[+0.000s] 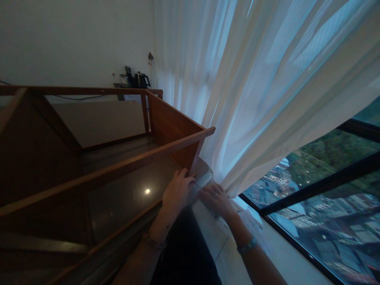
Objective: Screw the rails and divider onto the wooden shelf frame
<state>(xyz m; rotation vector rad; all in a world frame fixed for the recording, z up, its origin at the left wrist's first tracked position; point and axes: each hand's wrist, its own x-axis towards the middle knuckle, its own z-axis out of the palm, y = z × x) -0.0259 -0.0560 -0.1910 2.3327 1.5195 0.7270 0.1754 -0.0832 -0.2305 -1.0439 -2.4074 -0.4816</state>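
Note:
My left hand point(177, 190) rests at the near right corner of a wooden stand point(166, 122), its fingers curled over the edge of a grey flat object point(204, 179) that lies at that corner. My right hand point(216, 199), with a ring on one finger, lies just right of it. Its fingers are held together and press on the same grey object's lower edge. I cannot make out what the grey object is. Both wrists wear bands.
The stand has a dark glossy top point(124, 194) and wooden rails point(118, 168). A sheer white curtain point(267, 79) hangs close on the right, over a floor-level window point(326, 206) with dark frames. A black kettle point(141, 80) stands by the far wall.

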